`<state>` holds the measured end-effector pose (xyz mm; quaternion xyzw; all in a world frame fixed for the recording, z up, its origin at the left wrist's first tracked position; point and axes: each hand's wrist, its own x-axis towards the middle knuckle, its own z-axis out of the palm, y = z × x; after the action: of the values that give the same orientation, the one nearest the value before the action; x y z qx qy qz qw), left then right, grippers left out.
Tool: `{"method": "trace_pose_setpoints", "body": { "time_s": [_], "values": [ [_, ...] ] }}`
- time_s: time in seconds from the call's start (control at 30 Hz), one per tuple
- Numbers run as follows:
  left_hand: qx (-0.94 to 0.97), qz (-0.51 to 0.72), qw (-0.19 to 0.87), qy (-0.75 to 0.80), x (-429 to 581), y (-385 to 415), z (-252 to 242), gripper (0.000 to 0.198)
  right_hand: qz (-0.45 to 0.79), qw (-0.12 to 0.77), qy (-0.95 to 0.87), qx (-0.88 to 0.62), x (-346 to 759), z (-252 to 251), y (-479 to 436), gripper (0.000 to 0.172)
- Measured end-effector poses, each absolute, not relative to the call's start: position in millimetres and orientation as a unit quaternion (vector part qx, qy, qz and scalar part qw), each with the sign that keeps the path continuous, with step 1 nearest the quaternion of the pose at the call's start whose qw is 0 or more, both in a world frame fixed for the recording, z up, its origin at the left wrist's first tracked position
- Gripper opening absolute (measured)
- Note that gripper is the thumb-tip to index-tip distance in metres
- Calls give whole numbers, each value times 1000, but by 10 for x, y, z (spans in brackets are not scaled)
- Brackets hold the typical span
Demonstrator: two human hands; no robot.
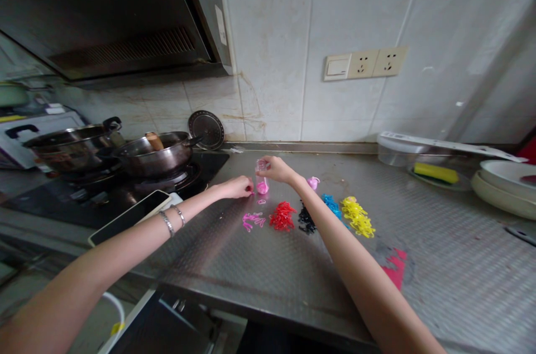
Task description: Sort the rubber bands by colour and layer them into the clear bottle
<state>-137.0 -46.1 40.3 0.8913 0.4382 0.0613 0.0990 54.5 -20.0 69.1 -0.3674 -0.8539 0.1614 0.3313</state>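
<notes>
My right hand (275,167) grips a small clear plastic container (261,177) by its top, holding it upright over the metal counter. Pink bands (262,189) show in its lower part. Just left of it, my left hand (240,186) is closed in a pinch low over the counter, with a bit of pink at the fingertips that looks like a rubber band. A single pink band (261,201) lies below the container. Nearer me are loose pink bands (253,221) and piles of red (283,216), black (307,220), blue (332,205) and yellow rubber bands (358,216).
A pink bundle (313,182) lies behind my right forearm. Pots (157,158) stand on the stove at left, beside a phone-like slab (132,217). At right are a yellow sponge (436,173), a plastic box (396,150), bowls (505,195) and a red torn piece (395,270).
</notes>
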Motion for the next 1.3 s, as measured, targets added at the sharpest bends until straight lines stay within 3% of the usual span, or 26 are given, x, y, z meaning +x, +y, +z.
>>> {"method": "trace_pose_setpoints", "body": {
  "time_s": [0.17, 0.37, 0.5, 0.73, 1.03, 1.3],
  "values": [
    [884, 77, 111, 447, -1439, -349, 516, 10, 165, 329, -854, -368, 546, 697, -206, 35],
    [858, 223, 117, 448, -1437, -226, 1180, 21, 178, 325, -855, -364, 547, 719, -228, 36],
    [868, 219, 136, 425, -1241, -287, 1471, 23, 170, 324, -855, -367, 540, 703, -214, 34],
    [895, 119, 81, 423, -1005, -283, 1449, 16, 161, 322, -863, -355, 527, 672, -167, 33],
    [884, 91, 129, 439, -1036, -134, 1491, 19, 163, 323, -862, -354, 544, 702, -207, 33],
    [853, 170, 205, 449, -1137, -161, 1536, 25, 171, 319, -858, -365, 544, 723, -227, 34]
  ]
}}
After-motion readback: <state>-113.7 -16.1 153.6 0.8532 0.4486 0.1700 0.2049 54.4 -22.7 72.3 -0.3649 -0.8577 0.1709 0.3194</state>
